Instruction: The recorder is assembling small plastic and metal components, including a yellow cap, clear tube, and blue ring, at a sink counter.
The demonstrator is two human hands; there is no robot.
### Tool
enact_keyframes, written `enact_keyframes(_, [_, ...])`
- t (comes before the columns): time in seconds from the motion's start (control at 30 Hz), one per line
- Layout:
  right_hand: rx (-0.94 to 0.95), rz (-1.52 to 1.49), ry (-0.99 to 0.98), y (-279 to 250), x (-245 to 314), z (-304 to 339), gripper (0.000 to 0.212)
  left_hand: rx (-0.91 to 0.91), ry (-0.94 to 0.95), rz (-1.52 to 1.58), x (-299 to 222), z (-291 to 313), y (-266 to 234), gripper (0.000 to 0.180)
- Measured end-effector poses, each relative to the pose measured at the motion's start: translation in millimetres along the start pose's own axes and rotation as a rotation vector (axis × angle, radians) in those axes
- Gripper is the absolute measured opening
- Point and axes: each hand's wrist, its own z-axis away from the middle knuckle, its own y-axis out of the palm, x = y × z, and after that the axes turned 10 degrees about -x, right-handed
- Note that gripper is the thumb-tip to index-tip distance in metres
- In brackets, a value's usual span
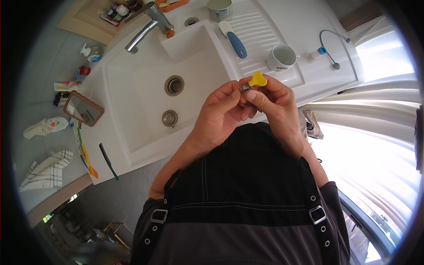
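Note:
Both hands meet over the near right corner of the white sink (pixel 137 88), in front of my apron. Between their fingertips is a small metal hose clamp with a yellow wing-shaped thumb key (pixel 258 79); most of its metal band is hidden by the fingers. My left hand (pixel 221 110) pinches the metal part from the left. On the other side, my right hand (pixel 278 101) has its thumb pressed against the band, and its fingers curl behind the yellow key. A white mug (pixel 282 57) stands just beyond my right hand.
On the ribbed drainboard lies a blue-handled brush (pixel 236 43), near a tin (pixel 220 9). A chrome faucet (pixel 152 26) reaches over the basin. At the left are a framed mirror (pixel 84 108) and a dark comb (pixel 108 162). A small blue-capped bottle (pixel 318 53) stands at right beside white curtains (pixel 375 101).

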Motion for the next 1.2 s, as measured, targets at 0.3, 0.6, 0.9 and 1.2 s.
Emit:
enact_keyframes(0.3, [-0.050,0.201,-0.083,-15.1,4.4,-12.8,0.023,0.132,0.016,0.048,-12.4,-4.6,-8.6,0.022])
enact_keyframes(0.6, [0.000,0.340,-0.450,-18.9,0.3,-24.8,0.013,0.108,-0.045,0.020,-13.5,-5.2,-13.5,0.025])
enact_keyframes(0.9, [0.040,0.377,0.054,-14.5,22.1,-19.6,0.024,0.057,0.000,-0.042,-13.3,-3.1,-14.3,0.020])
enact_keyframes(1.2, [0.067,0.381,-0.359,-19.6,11.6,-26.3,0.017,0.090,-0.041,0.005,-12.4,-4.0,-18.6,0.022])
